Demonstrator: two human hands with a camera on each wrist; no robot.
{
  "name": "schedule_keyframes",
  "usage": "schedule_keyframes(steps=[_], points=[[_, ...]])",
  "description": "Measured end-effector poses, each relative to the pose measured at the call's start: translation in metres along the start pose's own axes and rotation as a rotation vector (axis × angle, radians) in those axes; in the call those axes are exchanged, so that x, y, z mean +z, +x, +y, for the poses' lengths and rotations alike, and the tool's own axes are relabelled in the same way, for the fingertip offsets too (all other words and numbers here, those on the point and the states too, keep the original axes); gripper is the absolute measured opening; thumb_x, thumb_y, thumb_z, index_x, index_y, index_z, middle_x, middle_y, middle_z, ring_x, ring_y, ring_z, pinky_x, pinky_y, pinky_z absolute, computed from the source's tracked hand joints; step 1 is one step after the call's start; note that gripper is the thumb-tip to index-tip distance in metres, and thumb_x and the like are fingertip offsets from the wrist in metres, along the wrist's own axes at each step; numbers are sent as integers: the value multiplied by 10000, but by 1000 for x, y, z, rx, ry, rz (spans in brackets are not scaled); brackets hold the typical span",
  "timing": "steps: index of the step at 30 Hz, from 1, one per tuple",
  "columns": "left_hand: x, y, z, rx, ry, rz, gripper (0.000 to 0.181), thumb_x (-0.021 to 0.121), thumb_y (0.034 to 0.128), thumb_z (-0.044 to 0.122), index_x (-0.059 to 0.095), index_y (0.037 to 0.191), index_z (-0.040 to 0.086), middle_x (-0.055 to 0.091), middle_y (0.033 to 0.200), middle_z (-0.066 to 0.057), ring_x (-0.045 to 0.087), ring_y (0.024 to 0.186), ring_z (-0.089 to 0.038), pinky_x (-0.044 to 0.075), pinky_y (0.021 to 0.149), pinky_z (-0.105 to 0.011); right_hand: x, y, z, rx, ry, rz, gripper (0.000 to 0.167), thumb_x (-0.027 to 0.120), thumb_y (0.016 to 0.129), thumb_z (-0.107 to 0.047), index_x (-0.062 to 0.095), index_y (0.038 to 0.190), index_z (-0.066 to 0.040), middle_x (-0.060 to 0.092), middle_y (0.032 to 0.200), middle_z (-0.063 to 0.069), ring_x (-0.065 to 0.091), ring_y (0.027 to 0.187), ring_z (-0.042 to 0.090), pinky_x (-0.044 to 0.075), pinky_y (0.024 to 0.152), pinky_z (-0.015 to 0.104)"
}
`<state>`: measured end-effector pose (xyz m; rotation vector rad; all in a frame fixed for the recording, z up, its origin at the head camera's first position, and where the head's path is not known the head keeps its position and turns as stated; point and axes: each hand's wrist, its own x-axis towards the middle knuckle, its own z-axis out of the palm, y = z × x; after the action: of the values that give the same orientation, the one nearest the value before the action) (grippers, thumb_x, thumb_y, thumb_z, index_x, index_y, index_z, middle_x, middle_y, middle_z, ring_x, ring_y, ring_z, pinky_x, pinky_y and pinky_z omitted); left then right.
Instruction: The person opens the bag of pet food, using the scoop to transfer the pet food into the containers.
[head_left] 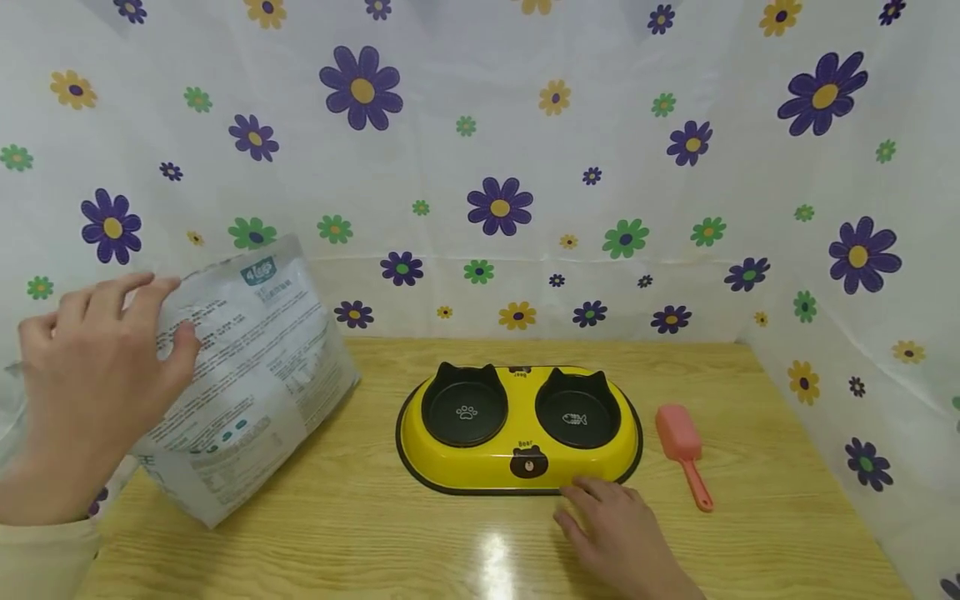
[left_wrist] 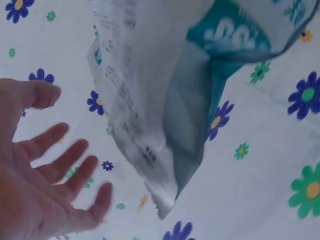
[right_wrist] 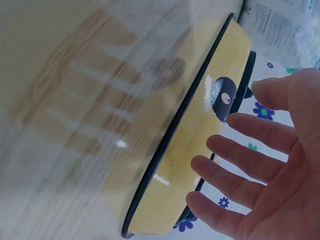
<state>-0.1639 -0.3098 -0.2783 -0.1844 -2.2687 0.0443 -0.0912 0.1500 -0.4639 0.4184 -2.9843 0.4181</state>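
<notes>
At the left of the head view a large white printed bag (head_left: 255, 358) stands tilted on the table. My left hand (head_left: 105, 358) is beside its upper left edge, fingers loosely bent; the left wrist view shows a gap between those fingers (left_wrist: 75, 160) and the bag (left_wrist: 145, 100). A yellow double pet bowl (head_left: 468, 467) with two black cat-eared dishes sits mid-table, no food visible in them. My right hand (head_left: 618, 533) hovers at the bowl's front right edge, its fingers (right_wrist: 240, 160) spread and holding nothing. Whether they touch the rim I cannot tell.
A pink scoop (head_left: 681, 442) lies right of the bowl, handle toward the front. The wooden table (head_left: 375, 550) ends at a white flower-printed cloth (head_left: 442, 150) hanging behind it and along the right side.
</notes>
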Motion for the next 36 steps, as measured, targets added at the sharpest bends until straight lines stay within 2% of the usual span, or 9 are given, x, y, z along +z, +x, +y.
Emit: schedule_keyframes(steps=[3, 6, 11, 13, 18, 21, 25, 31, 36], points=[[-1, 9, -7, -30, 73, -110, 597, 671, 833, 196, 550, 1363, -52, 560, 1345, -366, 500, 1167, -592, 386, 872, -765, 1, -1, -2, 13, 8, -11, 305, 726, 940, -361, 761, 1153, -146, 735, 1204, 56, 691, 1100, 254, 551, 948, 511], [1, 12, -13, -77, 89, -208, 630, 675, 858, 201, 503, 1397, -76, 524, 1366, -385, 479, 1175, -616, 370, 892, -790, 2, -3, -3, 34, 17, -38, 298, 727, 940, -360, 760, 1149, -151, 737, 1187, 33, 690, 1078, 234, 551, 947, 500], [7, 7, -23, -107, 59, -320, 592, 644, 909, 190, 494, 1381, -135, 537, 1267, -430, 537, 1032, -648, 436, 757, -780, 4, -4, -1, 26, 5, -35, 284, 722, 939, -351, 762, 1134, -148, 746, 1145, 16, 699, 1014, 208, 564, 894, 467], [8, 4, -25, -108, 39, -334, 577, 635, 920, 185, 496, 1373, -144, 539, 1227, -444, 558, 964, -650, 450, 694, -757, 5, -4, 1, 15, -2, -20, 275, 730, 933, -346, 766, 1121, -148, 750, 1123, 10, 704, 982, 199, 570, 865, 450], [6, 6, -20, -83, -25, -286, 487, 633, 928, 130, 543, 1317, -148, 569, 1106, -437, 586, 741, -586, 452, 511, -617, 5, -3, 3, 17, 6, -28, 276, 735, 932, -346, 764, 1126, -150, 748, 1126, 5, 698, 981, 193, 570, 863, 448], [3, 10, -15, -96, -79, -333, 422, 615, 950, 92, 555, 1294, -146, 570, 1011, -406, 562, 624, -466, 428, 421, -503, 3, -2, 1, 29, 31, -67, 285, 727, 940, -353, 756, 1145, -156, 741, 1155, 6, 692, 1004, 197, 570, 885, 461], [-2, 15, -11, -128, -130, -418, 356, 573, 970, 47, 563, 1268, -148, 573, 959, -380, 552, 597, -373, 437, 404, -426, 2, 0, -1, 21, 79, -79, 288, 708, 958, -346, 747, 1169, -154, 734, 1181, 8, 695, 1020, 196, 579, 898, 449], [-5, 24, -6, -95, -164, -484, 339, 553, 986, 67, 605, 1262, -122, 634, 947, -344, 577, 595, -303, 436, 438, -380, -1, -2, -6, 27, 231, -2, 255, 670, 993, -304, 751, 1165, -134, 762, 1151, -1, 720, 1026, 159, 592, 905, 392], [-9, 26, 4, -68, -197, -544, 352, 579, 991, 98, 629, 1266, -115, 684, 964, -337, 600, 594, -260, 446, 461, -359, -5, -3, -13, 63, 373, -58, 320, 623, 1022, -363, 741, 1204, -129, 765, 1187, 13, 719, 1087, 173, 583, 937, 418]])
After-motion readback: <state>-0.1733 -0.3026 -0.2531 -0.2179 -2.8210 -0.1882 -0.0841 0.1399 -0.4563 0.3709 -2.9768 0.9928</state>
